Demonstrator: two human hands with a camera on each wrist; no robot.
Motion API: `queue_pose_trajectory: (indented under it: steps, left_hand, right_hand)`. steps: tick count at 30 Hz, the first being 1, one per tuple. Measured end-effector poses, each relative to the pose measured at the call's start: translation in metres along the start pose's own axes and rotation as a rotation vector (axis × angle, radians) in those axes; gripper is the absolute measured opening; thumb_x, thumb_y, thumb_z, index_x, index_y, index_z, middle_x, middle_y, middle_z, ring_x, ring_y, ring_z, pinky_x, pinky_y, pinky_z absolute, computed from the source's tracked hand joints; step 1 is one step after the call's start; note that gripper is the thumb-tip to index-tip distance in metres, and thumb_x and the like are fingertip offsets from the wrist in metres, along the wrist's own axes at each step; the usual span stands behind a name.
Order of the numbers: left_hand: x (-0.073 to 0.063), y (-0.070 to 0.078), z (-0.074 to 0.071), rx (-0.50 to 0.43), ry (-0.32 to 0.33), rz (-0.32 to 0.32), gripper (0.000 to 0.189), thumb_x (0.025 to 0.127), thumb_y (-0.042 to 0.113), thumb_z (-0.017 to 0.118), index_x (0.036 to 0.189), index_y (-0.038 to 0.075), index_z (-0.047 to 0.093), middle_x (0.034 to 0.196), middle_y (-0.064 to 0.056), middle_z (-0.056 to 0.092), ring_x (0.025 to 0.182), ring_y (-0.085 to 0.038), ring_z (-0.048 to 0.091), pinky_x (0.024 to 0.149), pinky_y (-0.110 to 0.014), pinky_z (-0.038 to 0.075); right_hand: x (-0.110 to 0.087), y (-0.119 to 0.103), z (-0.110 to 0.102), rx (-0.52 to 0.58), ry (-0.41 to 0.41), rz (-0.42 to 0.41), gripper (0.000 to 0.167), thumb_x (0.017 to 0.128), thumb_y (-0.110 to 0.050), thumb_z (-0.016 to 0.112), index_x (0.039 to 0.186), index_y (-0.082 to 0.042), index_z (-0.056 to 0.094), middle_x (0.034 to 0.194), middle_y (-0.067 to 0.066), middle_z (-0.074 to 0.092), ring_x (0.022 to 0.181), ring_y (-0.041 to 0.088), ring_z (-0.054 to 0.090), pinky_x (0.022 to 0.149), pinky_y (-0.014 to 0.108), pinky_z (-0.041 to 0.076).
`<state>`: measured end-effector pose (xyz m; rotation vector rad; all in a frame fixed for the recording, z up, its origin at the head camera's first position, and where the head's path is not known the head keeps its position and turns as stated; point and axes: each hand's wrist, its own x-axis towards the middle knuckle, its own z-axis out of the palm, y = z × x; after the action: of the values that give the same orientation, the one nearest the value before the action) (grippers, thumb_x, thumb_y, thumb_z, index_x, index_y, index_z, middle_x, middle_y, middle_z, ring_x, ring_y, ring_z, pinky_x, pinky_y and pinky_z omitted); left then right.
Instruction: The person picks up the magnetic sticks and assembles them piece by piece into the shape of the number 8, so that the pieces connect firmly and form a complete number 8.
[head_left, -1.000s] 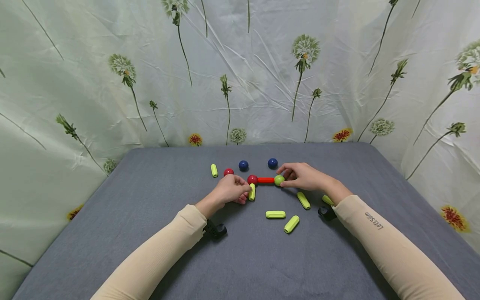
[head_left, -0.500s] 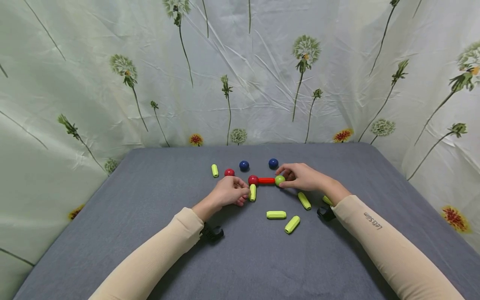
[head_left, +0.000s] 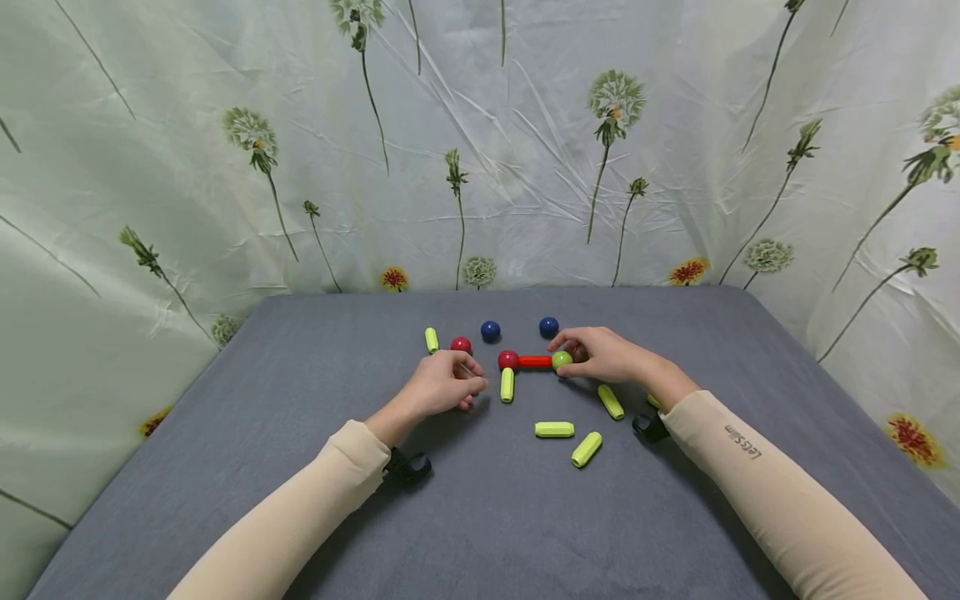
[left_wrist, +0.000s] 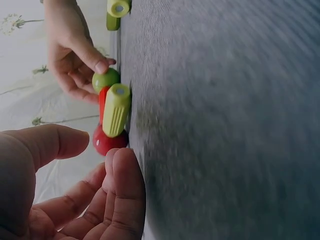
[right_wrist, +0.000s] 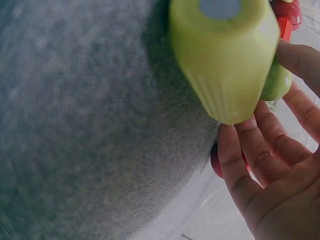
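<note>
Here my right hand [head_left: 602, 352] pinches the green ball [head_left: 562, 360], probably steadying the red rod [head_left: 535, 362]; my empty left hand [head_left: 441, 383] gapes.

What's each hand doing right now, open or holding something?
Left hand: open, holding nothing.
Right hand: holding the green ball between thumb and fingers.

Grey table [head_left: 480, 517] — pale, creased curtain [head_left: 525, 192] behind, printed with dandelions [head_left: 617, 96].
</note>
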<state>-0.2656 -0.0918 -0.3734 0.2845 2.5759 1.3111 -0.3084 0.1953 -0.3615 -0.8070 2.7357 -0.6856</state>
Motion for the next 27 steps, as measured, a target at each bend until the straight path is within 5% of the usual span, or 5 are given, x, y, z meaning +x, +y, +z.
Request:
queue_pose_trajectory:
  steps: [16,27]
  left_hand:
    - [-0.002,-0.006,-0.034,0.159,0.160,-0.001,0.021,0.081,0.026,0.068,0.099,0.016,0.063,0.080,-0.002,0.068,0.058,-0.012,0.065,0.055,-0.026,0.050]
    - [0.009,-0.006,-0.039,0.259,0.232,0.018,0.031,0.081,0.025,0.070,0.109,0.016,0.062,0.089,-0.003,0.067,0.055,-0.010,0.063,0.062,-0.026,0.047]
  right_hand:
    - [0.000,0.000,0.000,-0.001,-0.008,0.002,0.031,0.087,-0.030,0.066,0.116,-0.021,0.060,0.097,-0.002,0.064,0.082,0.013,0.055,0.075,0.028,0.046]
    - [0.002,-0.001,0.002,-0.009,0.004,-0.009,0.031,0.086,-0.032,0.067,0.114,-0.022,0.061,0.091,-0.002,0.062,0.081,0.013,0.053,0.074,0.029,0.044]
